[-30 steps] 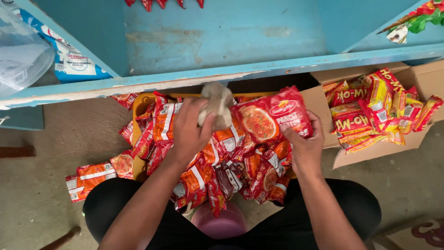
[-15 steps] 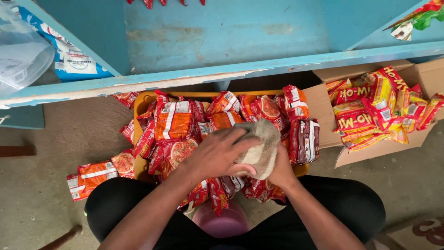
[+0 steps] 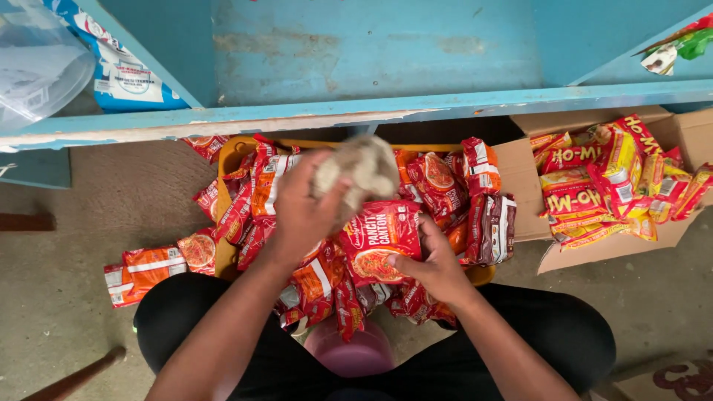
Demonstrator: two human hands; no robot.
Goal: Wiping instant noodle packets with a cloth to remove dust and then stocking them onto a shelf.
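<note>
My left hand is clenched around a crumpled beige cloth, pressing it against the top of a red plastic noodle packet. My right hand grasps that packet from below, above the heap of orange and red packets in the yellow tray.

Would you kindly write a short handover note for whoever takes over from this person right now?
Left hand: holds a crumpled beige cloth against a red noodle packet.
Right hand: grips that packet from below.
Things: more packets fill the yellow tray under the blue shelf; others sit in the cardboard box to the right, one on the floor at left.
Done: cannot tell which packets are wiped.
Left: likely the rest of the pile.
</note>
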